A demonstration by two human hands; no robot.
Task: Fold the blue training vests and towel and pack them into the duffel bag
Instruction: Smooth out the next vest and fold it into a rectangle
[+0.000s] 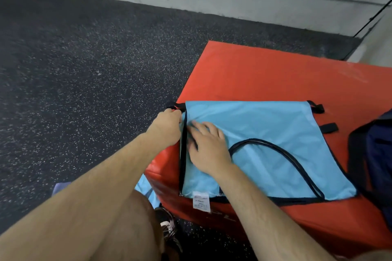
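On the red pad [265, 74] the vest [275, 129] lies spread flat beside the bag [375, 154] — the right grip [209, 146], fingers straight, pins it against sliding, while the left grip [167, 127] pinches its left edge — likely to fold it over.

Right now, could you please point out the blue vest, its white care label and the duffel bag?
blue vest [275, 129]: head view, bare fabric near its upper middle.
white care label [201, 201]: head view, middle of the tag at the near hem.
duffel bag [377, 150]: head view, its navy side at the right edge.
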